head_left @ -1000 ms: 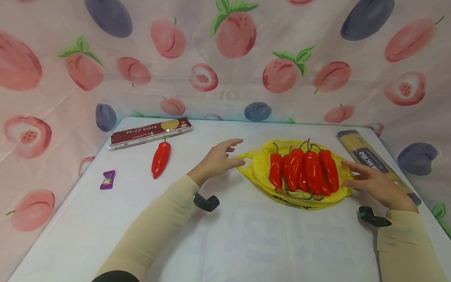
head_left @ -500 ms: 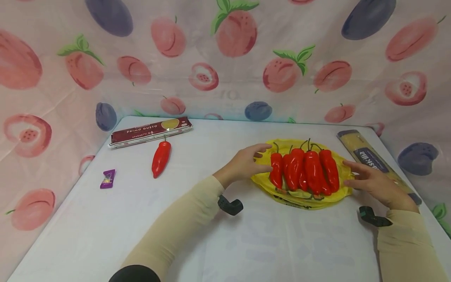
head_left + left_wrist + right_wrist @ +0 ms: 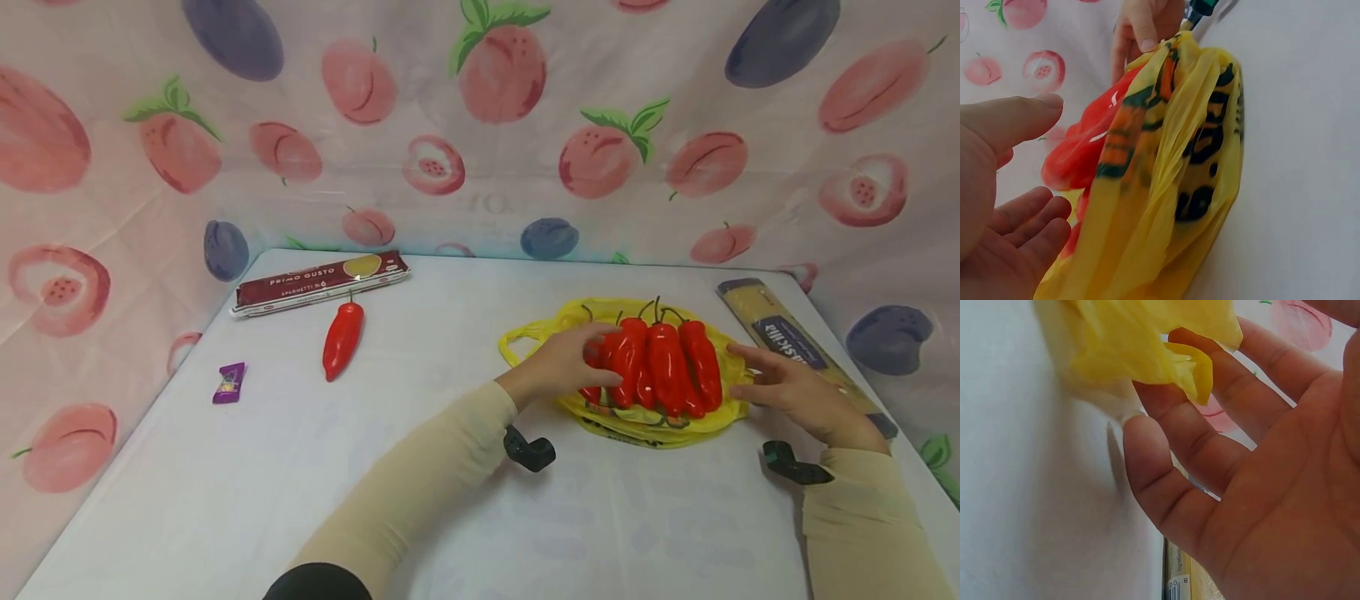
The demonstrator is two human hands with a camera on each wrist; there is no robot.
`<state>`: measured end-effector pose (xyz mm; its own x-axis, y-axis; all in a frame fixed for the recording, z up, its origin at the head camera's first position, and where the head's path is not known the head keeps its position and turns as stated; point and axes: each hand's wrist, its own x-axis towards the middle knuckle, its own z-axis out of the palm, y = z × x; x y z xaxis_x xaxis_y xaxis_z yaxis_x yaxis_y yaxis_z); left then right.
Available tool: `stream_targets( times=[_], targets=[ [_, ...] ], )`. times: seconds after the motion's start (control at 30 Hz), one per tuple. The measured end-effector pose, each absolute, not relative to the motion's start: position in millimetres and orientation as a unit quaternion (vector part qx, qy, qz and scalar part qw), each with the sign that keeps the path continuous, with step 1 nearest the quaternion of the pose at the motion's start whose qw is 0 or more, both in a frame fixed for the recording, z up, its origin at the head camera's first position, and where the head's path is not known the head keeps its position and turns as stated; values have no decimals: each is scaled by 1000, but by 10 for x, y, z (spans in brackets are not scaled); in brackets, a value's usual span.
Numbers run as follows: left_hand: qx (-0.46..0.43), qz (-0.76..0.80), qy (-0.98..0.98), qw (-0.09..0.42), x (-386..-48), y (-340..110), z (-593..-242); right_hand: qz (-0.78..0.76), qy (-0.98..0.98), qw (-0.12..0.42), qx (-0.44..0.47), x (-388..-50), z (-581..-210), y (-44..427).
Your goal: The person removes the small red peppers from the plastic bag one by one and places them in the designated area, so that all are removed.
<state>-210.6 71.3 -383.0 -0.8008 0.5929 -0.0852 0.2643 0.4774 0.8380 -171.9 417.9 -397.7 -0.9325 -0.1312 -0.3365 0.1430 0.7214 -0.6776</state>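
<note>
Several glossy red peppers lie side by side, stems away from me, on a crumpled yellow plastic bag. My left hand hovers at the leftmost pepper and partly hides it. In the left wrist view the thumb and fingers of that left hand are spread apart, with no pepper between them. My right hand is at the bag's right edge. Up close in the right wrist view, its loosely bent fingers touch the yellow plastic without closing round it.
A lone red pepper lies at the left, below a dark red spaghetti packet. Farther left is a purple wrapped candy. Another pasta packet lies behind my right hand. Fruit-patterned cloth rises behind the white table.
My left hand has moved right, from left of the bag to over the leftmost pepper. The right hand, bag and peppers look unmoved.
</note>
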Motion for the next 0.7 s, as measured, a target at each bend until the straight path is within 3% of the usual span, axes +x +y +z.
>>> stream_targets(
  times=[0.7],
  targets=[
    [239,431,848,195,-2077,992,-3894,-360,915,181,0,-1708,-3968,4142]
  ],
)
